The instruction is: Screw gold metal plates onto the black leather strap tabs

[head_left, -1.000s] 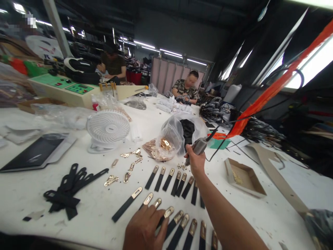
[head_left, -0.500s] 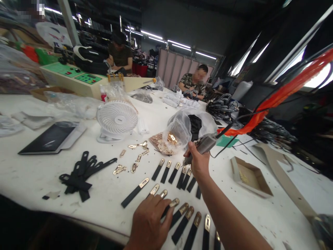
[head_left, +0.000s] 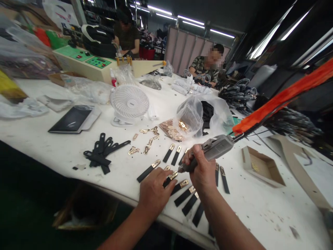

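My right hand [head_left: 204, 172] is wrapped round a grey electric screwdriver [head_left: 218, 147]. Its tip points down and left, at the gold metal plate of a short black strap [head_left: 170, 178]; whether the tip touches a screw is too small to tell. My left hand [head_left: 156, 189] pinches that strap against the table, thumb on one side and fingers on the other. Similar straps with gold plates, such as this one [head_left: 148, 171], lie in two fanned rows around both hands. Part of the rows is hidden behind my hands and right forearm.
Loose gold plates [head_left: 146, 149] and a pile of black straps [head_left: 101, 152] lie left. Behind stand a white fan [head_left: 130, 100] and a plastic bag [head_left: 191, 111]. An open box [head_left: 262, 168] is at right. An orange-wrapped cable [head_left: 283, 93] runs overhead. Two people sit beyond.
My right hand has brought the screwdriver from the far row down and left, beside my left hand at the near row. My left hand stays on the straps. The view has shifted.
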A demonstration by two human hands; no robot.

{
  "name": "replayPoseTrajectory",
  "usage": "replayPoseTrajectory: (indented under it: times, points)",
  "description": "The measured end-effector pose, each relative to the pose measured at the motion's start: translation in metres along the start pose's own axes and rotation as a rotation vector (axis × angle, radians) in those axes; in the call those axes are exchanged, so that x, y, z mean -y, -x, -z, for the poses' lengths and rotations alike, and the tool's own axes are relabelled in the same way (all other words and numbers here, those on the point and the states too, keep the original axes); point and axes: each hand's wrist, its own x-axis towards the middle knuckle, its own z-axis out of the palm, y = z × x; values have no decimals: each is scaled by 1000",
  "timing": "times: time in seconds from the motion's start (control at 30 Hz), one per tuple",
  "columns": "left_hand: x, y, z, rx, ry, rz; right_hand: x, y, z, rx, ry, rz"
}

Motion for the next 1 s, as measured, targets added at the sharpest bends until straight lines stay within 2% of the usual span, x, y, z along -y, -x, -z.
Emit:
replayPoseTrajectory:
  times: [0.23,0.63,1.0]
  points:
    - [0,1,-2,23,37,37,-5,10,-3,7,38,-51]
    - [-1,2,0,63,58,42,0,14,-5,23,105,-4]
    - [-1,2,0,72,75,47,-5,18,-3,21,141,-18]
